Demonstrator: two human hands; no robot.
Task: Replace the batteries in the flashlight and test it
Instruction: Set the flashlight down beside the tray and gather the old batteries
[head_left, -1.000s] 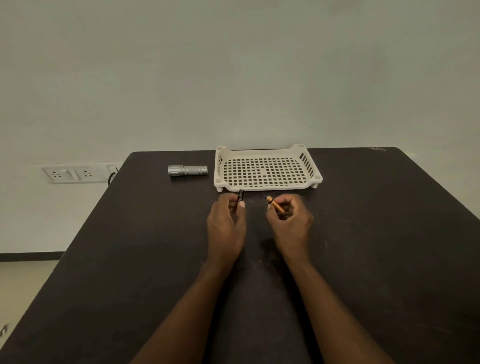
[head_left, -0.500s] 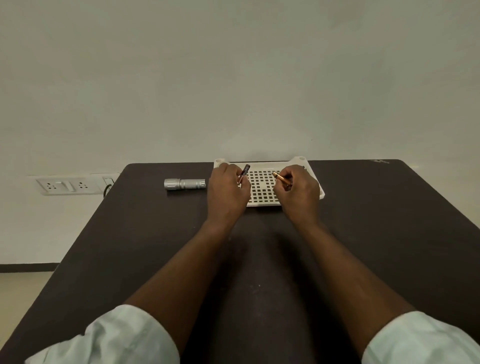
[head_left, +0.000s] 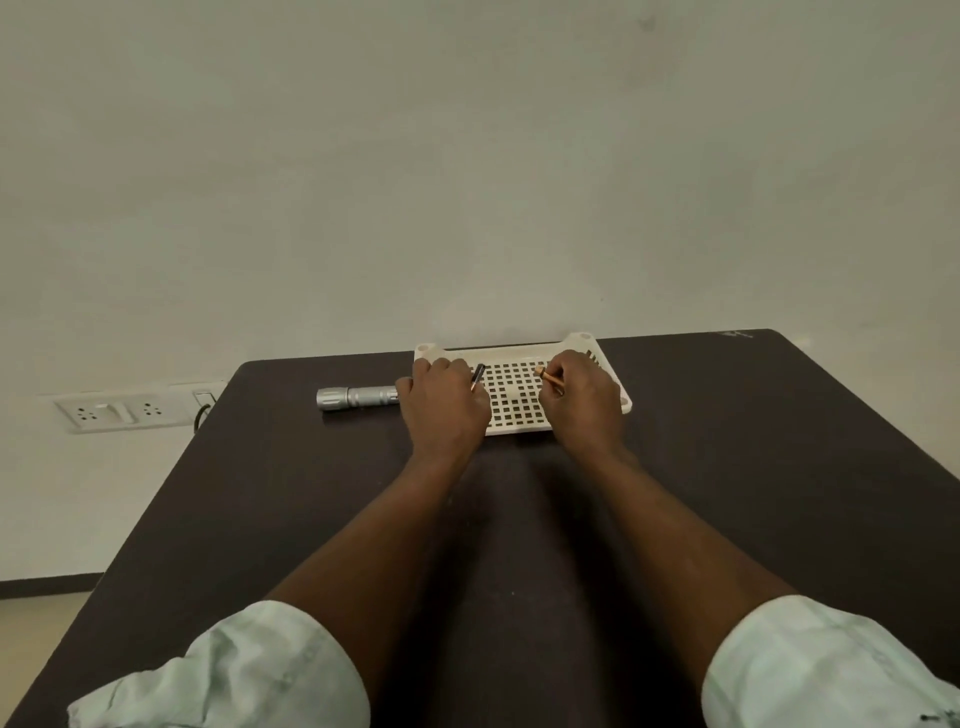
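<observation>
— Head view: where's the flashlight (head_left: 357, 397)?

— Lying near the table's (head_left: 779, 467) far edge, beside the white tray (head_left: 519, 423). Left hand (head_left: 444, 408) pinches a dark battery (head_left: 478, 376), right hand (head_left: 584, 402) an orange battery (head_left: 549, 380), both over the tray.

— Handling?

— Rigid, smooth metal, probably (it's round) prone to rolling; grasp it at the ribbed head.
</observation>
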